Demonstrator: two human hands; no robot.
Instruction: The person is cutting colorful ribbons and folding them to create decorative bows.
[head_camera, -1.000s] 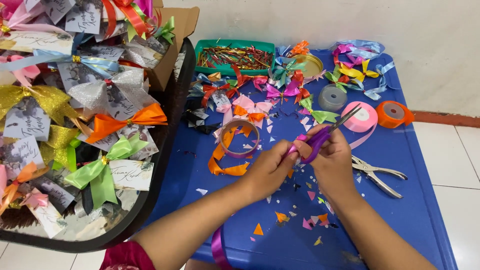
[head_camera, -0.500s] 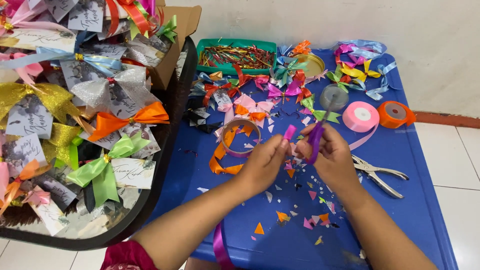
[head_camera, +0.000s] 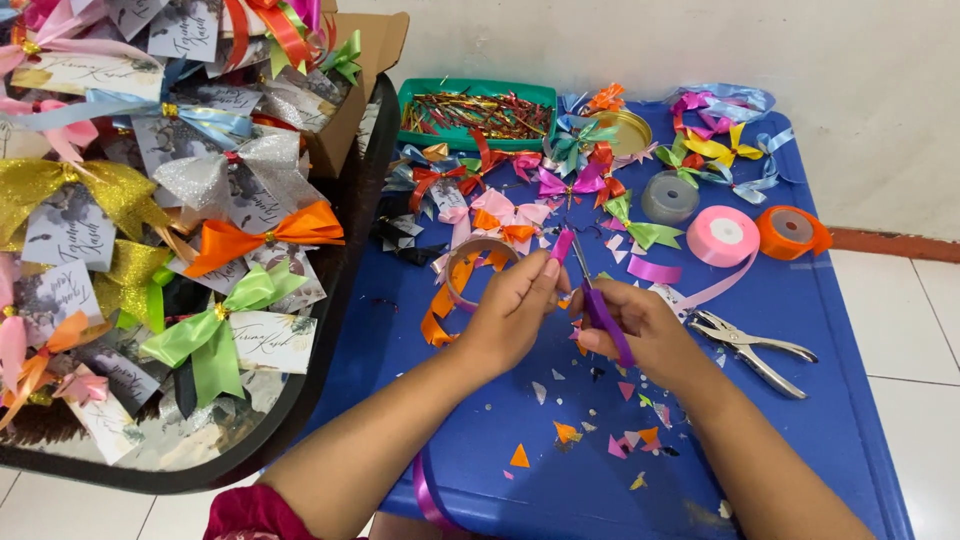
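Head view: ribbon (head_camera: 562, 245) between left fingers (head_camera: 545, 272)

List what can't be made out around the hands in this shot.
- Scissors, head view: handles hidden inside the right hand.
- Pink ribbon piece: its lower end is covered by the left hand fingers.
- Whether the blades touch the ribbon: too small to tell.
- Purple ribbon: cut off by the bottom edge.
- Tray: cut off by the left edge.
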